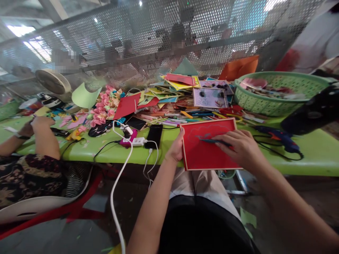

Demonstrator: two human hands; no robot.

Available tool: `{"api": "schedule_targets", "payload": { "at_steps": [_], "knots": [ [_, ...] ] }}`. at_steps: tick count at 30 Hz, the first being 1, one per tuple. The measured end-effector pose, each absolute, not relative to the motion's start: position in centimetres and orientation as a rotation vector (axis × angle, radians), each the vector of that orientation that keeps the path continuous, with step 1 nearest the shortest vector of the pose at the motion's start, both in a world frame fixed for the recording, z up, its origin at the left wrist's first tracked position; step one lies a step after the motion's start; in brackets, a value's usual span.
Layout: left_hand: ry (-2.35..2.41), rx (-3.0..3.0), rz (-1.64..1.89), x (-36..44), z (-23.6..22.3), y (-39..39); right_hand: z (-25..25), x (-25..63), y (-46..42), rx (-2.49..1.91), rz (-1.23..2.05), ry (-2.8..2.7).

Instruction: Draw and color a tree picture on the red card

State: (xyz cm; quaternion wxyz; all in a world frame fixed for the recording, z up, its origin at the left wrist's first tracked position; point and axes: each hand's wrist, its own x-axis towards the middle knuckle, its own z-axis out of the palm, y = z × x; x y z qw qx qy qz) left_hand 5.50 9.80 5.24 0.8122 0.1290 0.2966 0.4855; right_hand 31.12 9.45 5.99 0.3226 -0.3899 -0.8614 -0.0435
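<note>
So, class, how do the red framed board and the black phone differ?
The red board is gripped by the left hand; the black phone lies on the table. The board is larger than the phone. The board bears pale lines; the phone's screen is dark. Both are rectangular.

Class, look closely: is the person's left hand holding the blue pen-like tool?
No, the right hand holds the blue pen-like tool, while the left hand grips the red framed panel by its side.
</note>
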Motion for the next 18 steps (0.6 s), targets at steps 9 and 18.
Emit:
{"api": "schedule_targets", "payload": {
  "at_steps": [9,18],
  "knots": [
    [0.607,0.232,1.057,5.58,5.26,9.91,5.79,31.67,8.81,-1.019,-0.138,-2.289],
    [0.688,0.233,1.062,5.61,5.44,9.93,5.71,31.69,8.92,-1.034,-0.116,-2.289]
  ]
}}
